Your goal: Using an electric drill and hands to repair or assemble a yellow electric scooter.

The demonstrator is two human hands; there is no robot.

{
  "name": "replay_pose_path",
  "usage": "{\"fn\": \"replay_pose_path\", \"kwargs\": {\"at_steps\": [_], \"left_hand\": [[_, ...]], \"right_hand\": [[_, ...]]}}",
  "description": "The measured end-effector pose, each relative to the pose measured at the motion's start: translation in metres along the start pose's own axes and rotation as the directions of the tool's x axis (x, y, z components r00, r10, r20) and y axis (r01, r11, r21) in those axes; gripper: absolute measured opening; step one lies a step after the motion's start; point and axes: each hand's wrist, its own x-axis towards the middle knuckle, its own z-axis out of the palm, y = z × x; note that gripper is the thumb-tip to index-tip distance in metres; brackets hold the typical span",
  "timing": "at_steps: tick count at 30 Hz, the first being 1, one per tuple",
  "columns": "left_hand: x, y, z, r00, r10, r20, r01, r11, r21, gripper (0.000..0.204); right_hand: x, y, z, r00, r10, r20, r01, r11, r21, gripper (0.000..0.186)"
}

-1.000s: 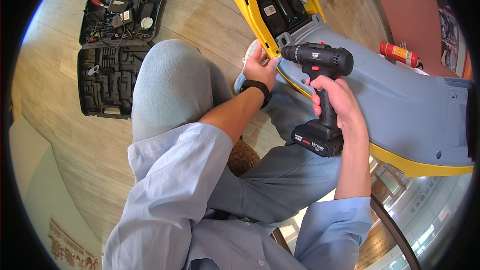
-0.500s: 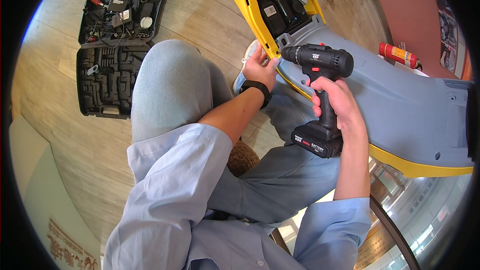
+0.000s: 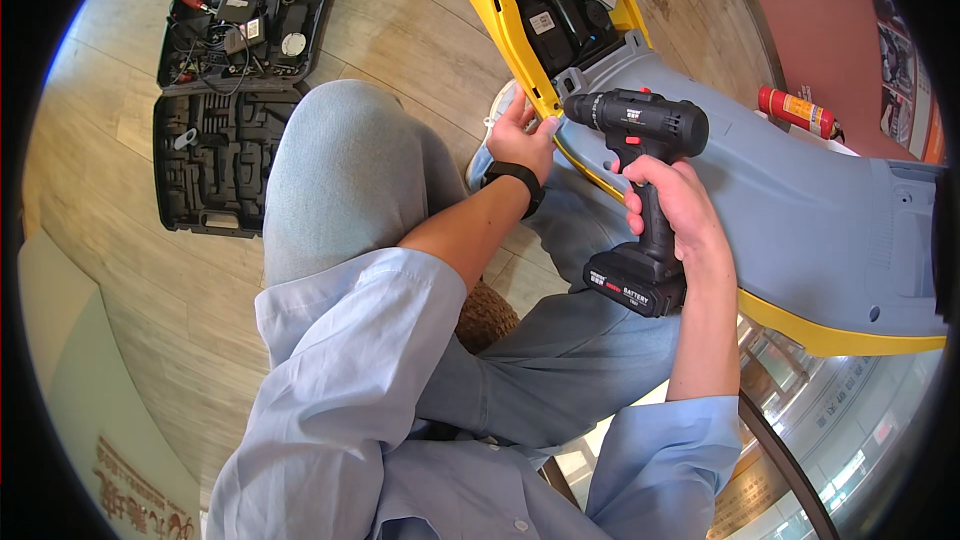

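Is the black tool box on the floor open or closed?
Open. The black tool case lies spread flat on the wooden floor, both halves facing up, with tools showing in the far half.

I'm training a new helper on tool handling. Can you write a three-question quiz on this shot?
1. True or false: the right hand grips the drill.
2. What does the left hand touch? A) toolcase B) yellow panel edge C) red canister
3. Fill in: the open toolcase lies on the ____.

Key: 1 true; 2 B, the yellow panel; 3 floor.
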Motion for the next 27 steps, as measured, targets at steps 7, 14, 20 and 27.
{"fn": "replay_pose_path", "kwargs": {"at_steps": [7, 14, 20, 27], "left_hand": [[-0.0009, 0.0005, 0.0011, 1.0, 0.004, 0.006, -0.004, 1.0, 0.005, 0.075], [0.0005, -0.0009, -0.0002, 1.0, 0.005, 0.0, -0.005, 1.0, 0.023, 0.075], [-0.0012, 0.0019, 0.0009, 1.0, 0.004, -0.007, -0.003, 0.999, 0.048, 0.074], [-0.0018, 0.0016, 0.0016, 1.0, 0.002, -0.002, -0.002, 1.0, 0.006, 0.074]], "right_hand": [[-0.0003, -0.0002, -0.0006, 1.0, 0.004, -0.003, -0.004, 1.0, 0.012, 0.024], [-0.0017, -0.0023, 0.0005, 1.0, 0.013, 0.01, -0.013, 1.0, 0.026, 0.026], [-0.0041, -0.0042, 0.0006, 1.0, 0.019, -0.001, -0.019, 1.0, 0.006, 0.025], [-0.0054, -0.0039, 0.0014, 1.0, 0.002, 0.003, -0.002, 1.0, 0.019, 0.025]]}}
